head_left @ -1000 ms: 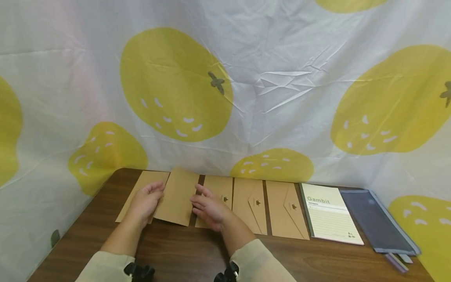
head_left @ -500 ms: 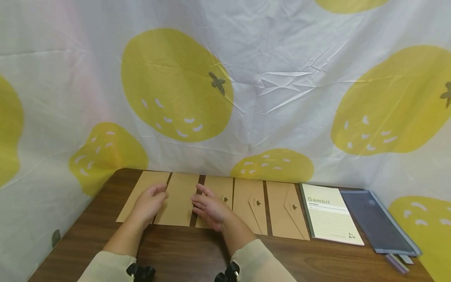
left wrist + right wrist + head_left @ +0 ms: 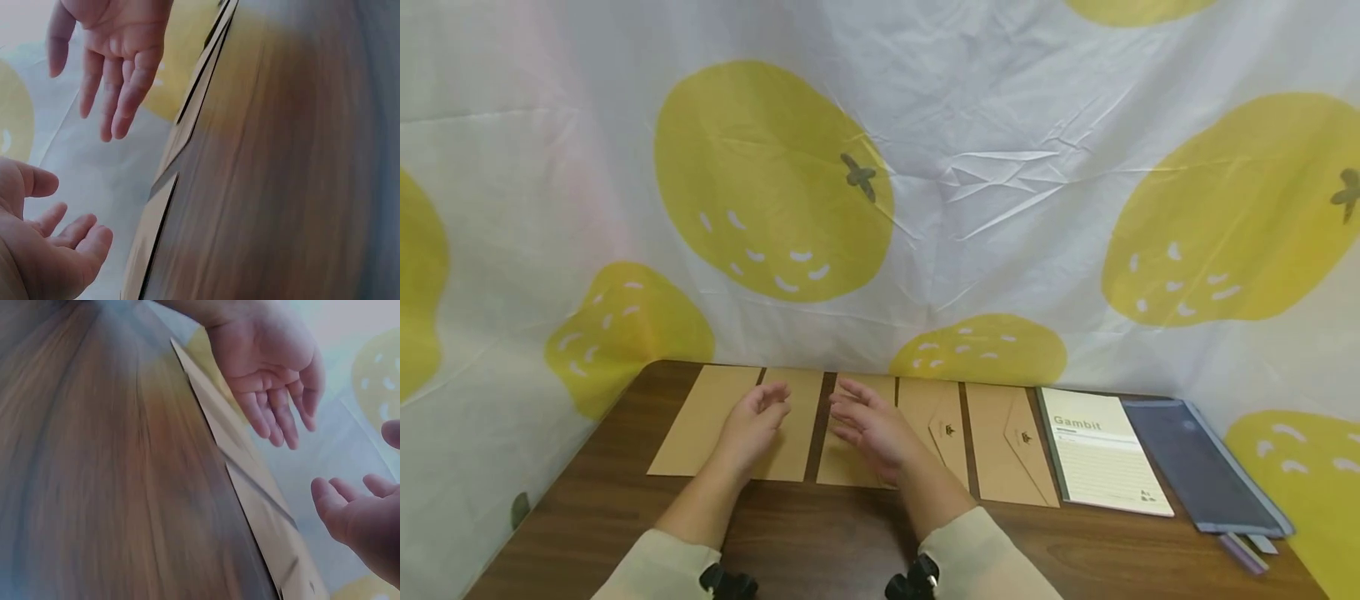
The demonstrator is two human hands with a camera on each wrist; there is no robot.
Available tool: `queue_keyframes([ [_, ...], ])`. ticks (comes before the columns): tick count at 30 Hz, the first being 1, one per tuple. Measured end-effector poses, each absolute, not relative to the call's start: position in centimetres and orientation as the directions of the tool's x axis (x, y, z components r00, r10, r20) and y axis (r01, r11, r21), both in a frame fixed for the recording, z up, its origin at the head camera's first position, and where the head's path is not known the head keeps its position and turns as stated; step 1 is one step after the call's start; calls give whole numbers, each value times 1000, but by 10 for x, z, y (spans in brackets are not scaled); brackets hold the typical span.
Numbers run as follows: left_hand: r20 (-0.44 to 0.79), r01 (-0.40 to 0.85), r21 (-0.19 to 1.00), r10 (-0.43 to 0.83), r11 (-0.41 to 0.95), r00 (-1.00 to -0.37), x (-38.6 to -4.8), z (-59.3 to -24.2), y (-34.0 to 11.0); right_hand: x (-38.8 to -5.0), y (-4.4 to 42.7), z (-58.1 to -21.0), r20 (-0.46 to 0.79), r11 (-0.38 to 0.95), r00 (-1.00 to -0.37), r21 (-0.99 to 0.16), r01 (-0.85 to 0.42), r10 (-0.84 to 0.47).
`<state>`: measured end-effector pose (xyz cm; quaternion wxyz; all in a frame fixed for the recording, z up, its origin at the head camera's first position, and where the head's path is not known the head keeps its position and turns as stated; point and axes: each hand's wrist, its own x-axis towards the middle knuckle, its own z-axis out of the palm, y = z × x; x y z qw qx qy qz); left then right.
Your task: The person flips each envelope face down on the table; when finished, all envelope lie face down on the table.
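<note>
Several brown kraft envelopes lie flat in a row on the table. The far-left envelope (image 3: 700, 421) and the second envelope (image 3: 797, 433) show a plain side. My left hand (image 3: 752, 429), fingers loosely bent and holding nothing, hovers in front of the second one. Over the third envelope (image 3: 844, 454) is my right hand (image 3: 876, 429), with relaxed fingers and no object in it; it hides much of that envelope. Flaps and small crown marks show on the fourth envelope (image 3: 928, 408) and fifth envelope (image 3: 1000, 425). In the left wrist view the palms face each other, apart.
Right of the envelopes lies a notepad (image 3: 1108, 454) marked "Gambit". Beside it is a dark blue mesh pouch (image 3: 1210, 471), with a purple strip (image 3: 1243, 552) sticking out below. A white curtain (image 3: 985, 233) with yellow fruit prints hangs behind the brown wooden table (image 3: 820, 542).
The second envelope was tilted up between my hands a second ago and now lies flat in the row. Both hands have since moved right, away from it.
</note>
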<state>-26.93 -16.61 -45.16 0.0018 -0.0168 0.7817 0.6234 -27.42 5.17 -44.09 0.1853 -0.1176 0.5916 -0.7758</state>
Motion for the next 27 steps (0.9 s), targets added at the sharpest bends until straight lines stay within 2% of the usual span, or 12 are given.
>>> queue_keyframes([
  [8,-14,-7,983,32,186,-999,-266,-456,-133,-281,101,-444,-67,-126,-941,-985,115,-332],
  [11,-9,-2,984,40,178,-999,-265,-456,-123,-283,117,-447,-78,-133,-951,-983,123,-300],
  [19,-25,-21,999,72,50,-997,-268,-446,-97,-287,136,-451,-97,-129,-962,-983,134,-257],
  [27,-69,-59,990,70,131,-995,-263,-448,-98,-285,138,-454,-129,-126,-957,-978,167,-260],
])
